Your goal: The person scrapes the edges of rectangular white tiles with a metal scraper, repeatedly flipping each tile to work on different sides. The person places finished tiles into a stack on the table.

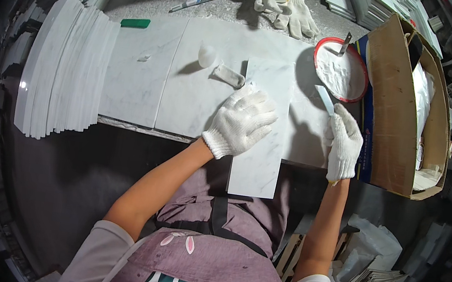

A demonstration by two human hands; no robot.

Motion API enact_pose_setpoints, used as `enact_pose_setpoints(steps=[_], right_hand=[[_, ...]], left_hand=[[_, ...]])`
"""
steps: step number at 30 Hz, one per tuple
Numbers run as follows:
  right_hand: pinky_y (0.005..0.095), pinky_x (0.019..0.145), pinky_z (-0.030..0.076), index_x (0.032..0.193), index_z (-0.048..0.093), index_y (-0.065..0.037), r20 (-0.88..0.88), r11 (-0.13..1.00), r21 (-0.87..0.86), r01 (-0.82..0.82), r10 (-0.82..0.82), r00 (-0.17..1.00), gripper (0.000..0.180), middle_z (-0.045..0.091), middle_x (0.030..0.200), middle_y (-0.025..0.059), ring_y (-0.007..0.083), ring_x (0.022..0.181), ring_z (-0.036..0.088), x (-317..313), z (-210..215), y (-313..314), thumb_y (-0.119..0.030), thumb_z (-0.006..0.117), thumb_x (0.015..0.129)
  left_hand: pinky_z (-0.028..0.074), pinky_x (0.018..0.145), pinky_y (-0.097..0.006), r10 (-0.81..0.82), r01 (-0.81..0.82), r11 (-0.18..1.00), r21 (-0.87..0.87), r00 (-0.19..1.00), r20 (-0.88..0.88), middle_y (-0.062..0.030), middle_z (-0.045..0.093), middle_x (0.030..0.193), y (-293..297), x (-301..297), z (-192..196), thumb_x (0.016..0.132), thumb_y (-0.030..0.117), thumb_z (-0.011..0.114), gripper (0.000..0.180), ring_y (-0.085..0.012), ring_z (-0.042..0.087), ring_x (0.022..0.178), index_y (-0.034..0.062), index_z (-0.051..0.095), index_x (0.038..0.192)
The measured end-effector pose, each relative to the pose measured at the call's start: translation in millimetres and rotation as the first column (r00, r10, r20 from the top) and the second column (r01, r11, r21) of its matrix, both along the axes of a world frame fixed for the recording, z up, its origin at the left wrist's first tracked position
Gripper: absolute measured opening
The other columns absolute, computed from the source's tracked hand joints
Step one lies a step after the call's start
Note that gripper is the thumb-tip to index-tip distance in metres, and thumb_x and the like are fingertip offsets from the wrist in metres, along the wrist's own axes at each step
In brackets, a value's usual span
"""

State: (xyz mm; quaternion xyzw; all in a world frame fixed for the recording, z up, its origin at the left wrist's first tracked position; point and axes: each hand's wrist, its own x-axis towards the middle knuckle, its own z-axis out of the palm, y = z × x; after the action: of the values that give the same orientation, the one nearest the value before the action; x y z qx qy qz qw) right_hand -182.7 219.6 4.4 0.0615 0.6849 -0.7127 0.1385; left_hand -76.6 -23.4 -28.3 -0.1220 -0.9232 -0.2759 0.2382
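Note:
A long white, grey-veined marble tile (257, 162) lies across the work surface, its near end jutting past the front edge toward me. My left hand (241, 121), in a white knit glove, rests flat on the tile, fingers spread across it. A small whitish bit shows at its fingertips, too small to name. To the right, my gloved right hand (344, 142) is closed around a thin putty knife (324, 100), whose pale blade points up and left. Just beyond that blade stands a red-rimmed bowl (365, 74) of white paste, with a metal blade (345, 44) sticking up in it.
Stacked tiles (70, 69) stand at the left. A crumpled cloth-like roll (229, 76) and a whitish rounded piece (207, 56) lie left of the tile. Farther back are a green block (135, 23), a marker (195, 2) and spare gloves (296, 16). A cardboard box (397, 118) borders the right.

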Motion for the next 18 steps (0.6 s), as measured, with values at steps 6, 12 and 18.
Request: enact_pose_setpoints(steps=[6, 12, 18], right_hand=[[0.0184, 0.056, 0.046, 0.132, 0.064, 0.001, 0.046, 0.996, 0.089, -0.001, -0.004, 0.999, 0.039, 0.068, 0.090, 0.0008, 0.0043, 0.068, 0.059, 39, -20, -12, -0.017, 0.070, 0.098], [0.0186, 0.057, 0.046, 0.134, 0.063, 0.002, 0.008, 0.995, 0.094, 0.036, -0.037, 0.999, 0.038, 0.067, 0.090, 0.0017, 0.0050, 0.068, 0.058, 52, -26, -16, -0.013, 0.067, 0.100], [0.0206, 0.057, 0.045, 0.134, 0.062, 0.002, -0.031, 0.994, 0.094, 0.048, -0.045, 0.998, 0.038, 0.068, 0.091, 0.0041, 0.0064, 0.068, 0.058, 56, -33, -24, -0.012, 0.068, 0.099]], left_hand=[[0.037, 0.118, -0.048, 0.023, -0.023, 0.999, 0.022, 1.000, -0.013, -0.0071, 0.072, 0.116, -1, 2, -6, 0.088, 0.026, 0.071, 0.024, -0.0279, 0.063, 0.119, 0.0123, 0.075, 0.107], [0.038, 0.116, -0.049, 0.019, -0.014, 0.997, 0.070, 0.997, -0.069, -0.0079, 0.072, 0.113, -1, 1, -7, 0.087, 0.026, 0.072, 0.022, -0.0281, 0.064, 0.116, 0.0121, 0.075, 0.104], [0.037, 0.114, -0.050, 0.019, -0.004, 0.993, 0.116, 0.992, -0.124, -0.0063, 0.071, 0.110, -1, 0, -19, 0.088, 0.030, 0.067, 0.020, -0.0284, 0.063, 0.115, 0.0151, 0.075, 0.100]])
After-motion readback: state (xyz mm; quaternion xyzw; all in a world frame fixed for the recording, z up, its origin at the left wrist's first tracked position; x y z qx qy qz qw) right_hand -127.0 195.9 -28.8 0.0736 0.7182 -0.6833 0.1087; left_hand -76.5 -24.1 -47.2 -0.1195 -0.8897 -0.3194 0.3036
